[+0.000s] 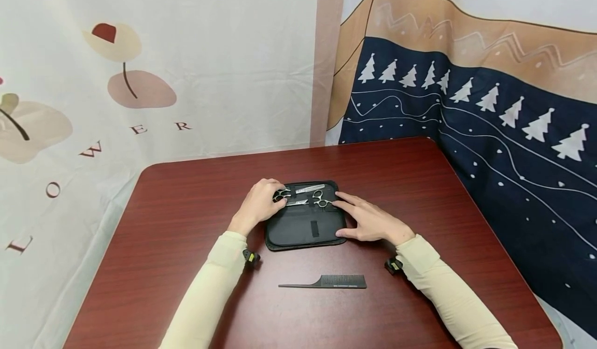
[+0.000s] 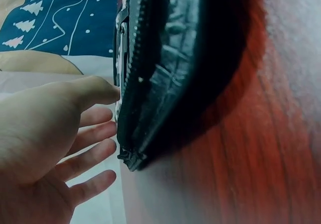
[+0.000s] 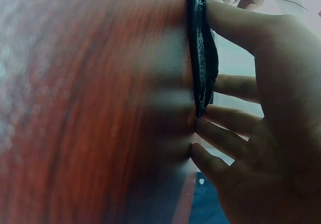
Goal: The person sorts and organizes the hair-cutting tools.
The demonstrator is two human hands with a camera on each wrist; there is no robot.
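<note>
A black zippered case (image 1: 294, 230) lies open on the table, its toothed zipper edge (image 2: 134, 58) close up in the left wrist view. Two pairs of hairdressing scissors sit in its upper part, pointing opposite ways: one has its blades (image 1: 310, 188) to the right, the other its finger rings (image 1: 322, 202) to the right. My left hand (image 1: 261, 201) touches the left-hand rings with thumb and fingers spread apart. Along the case's right edge rests my right hand (image 1: 370, 219), fingers extended, thumb at the lower right rim. A black tail comb (image 1: 342, 281) lies nearer me.
The reddish-brown wooden table (image 1: 186, 224) has rounded corners. Behind it hangs a pale printed cloth (image 1: 233, 80); a navy cloth with white trees (image 1: 489, 147) hangs along the right. Inside the case, a small black strap (image 1: 314, 229) crosses the lower panel.
</note>
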